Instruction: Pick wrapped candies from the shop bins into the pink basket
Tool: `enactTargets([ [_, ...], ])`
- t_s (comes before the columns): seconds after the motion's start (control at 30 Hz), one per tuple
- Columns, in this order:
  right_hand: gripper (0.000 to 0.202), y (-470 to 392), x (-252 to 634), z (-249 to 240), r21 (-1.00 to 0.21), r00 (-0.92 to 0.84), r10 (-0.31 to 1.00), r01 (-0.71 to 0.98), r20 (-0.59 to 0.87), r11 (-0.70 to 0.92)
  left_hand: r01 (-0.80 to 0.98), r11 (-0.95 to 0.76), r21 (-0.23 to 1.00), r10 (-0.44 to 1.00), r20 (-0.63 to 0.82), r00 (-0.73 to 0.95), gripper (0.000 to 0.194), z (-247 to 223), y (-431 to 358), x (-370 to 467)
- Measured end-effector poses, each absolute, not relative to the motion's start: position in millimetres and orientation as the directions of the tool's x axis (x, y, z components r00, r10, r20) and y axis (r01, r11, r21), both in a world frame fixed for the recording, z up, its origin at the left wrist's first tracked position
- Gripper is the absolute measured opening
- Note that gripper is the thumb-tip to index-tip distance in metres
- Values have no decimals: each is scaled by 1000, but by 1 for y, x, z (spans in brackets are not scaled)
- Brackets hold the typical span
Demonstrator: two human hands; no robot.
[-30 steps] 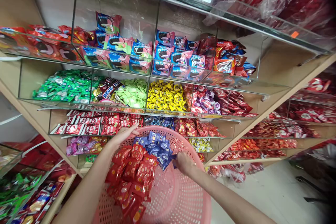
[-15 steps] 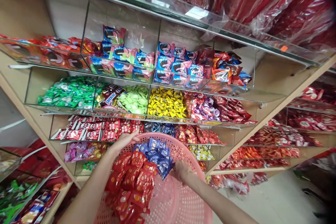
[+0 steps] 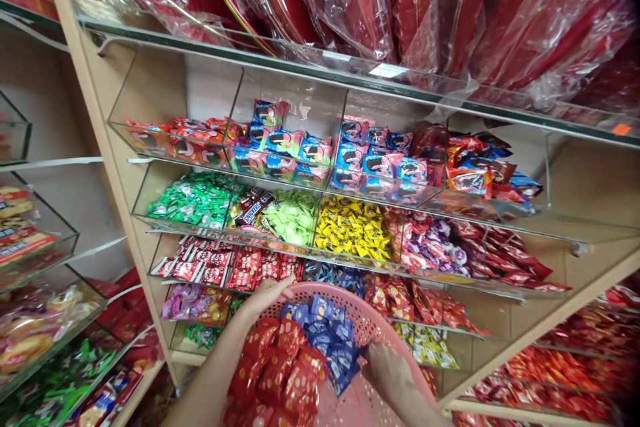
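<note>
A pink perforated plastic basket (image 3: 395,340) fills the bottom middle of the view. Several red packets with pale dots (image 3: 280,370) lie in its left part, and a cluster of blue-purple packets (image 3: 327,340) rests against them. My left hand (image 3: 270,295) grips the basket's rim at the upper left. Inside the basket, at the right edge of the blue-purple packets, is my right hand (image 3: 390,373) with its fingers curled in. What those fingers hold, if anything, is hidden.
Glass-fronted shelves ahead hold green candies (image 3: 197,200), yellow candies (image 3: 353,227), blue-and-pink cookie packs (image 3: 380,160) and red-and-white packets (image 3: 200,260). Plastic-wrapped red items (image 3: 350,0) line the top shelf. More stocked shelves stand left and right.
My view has turned left and upward, so the shelves appear lower and further right. The basket and both hands sit further right and lower in view. The packets inside look unchanged.
</note>
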State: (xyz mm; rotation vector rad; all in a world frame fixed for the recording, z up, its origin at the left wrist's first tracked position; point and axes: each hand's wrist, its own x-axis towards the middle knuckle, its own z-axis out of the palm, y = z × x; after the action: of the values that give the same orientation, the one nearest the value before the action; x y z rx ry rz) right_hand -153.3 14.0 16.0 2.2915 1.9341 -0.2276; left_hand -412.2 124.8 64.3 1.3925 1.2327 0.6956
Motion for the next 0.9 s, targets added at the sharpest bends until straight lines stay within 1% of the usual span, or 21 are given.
enactTargets([
  [0.1,32,19,-158,4,70,149,973,988,-177,-139,307,142,941,934,-230,273,55,65,125,-412],
  [0.23,36,21,-157,-7,74,118,976,992,-185,-106,310,107,945,943,-195,269,56,60,126,-411],
  [0.33,31,18,-153,-8,39,68,979,997,-192,-61,314,92,945,948,-180,263,59,54,126,-410],
  [0.47,25,12,-150,-10,-15,98,966,994,-240,-104,341,98,935,957,-183,226,60,47,127,-410],
  [0.6,29,8,-141,-11,-58,32,971,997,-235,-47,363,103,926,968,-177,178,62,44,128,-411],
  [0.67,27,12,-131,-2,-73,-15,984,997,-176,2,392,97,915,974,-168,152,61,42,128,-412],
  [0.73,24,21,-121,15,-99,-53,996,994,-69,46,430,99,897,977,-170,130,61,40,127,-414],
  [0.8,25,37,-115,36,-130,-47,998,990,44,52,473,110,874,978,-180,105,61,38,127,-415],
  [0.9,27,69,-115,59,-193,-32,989,979,146,60,535,130,835,979,-195,67,60,34,126,-418],
])
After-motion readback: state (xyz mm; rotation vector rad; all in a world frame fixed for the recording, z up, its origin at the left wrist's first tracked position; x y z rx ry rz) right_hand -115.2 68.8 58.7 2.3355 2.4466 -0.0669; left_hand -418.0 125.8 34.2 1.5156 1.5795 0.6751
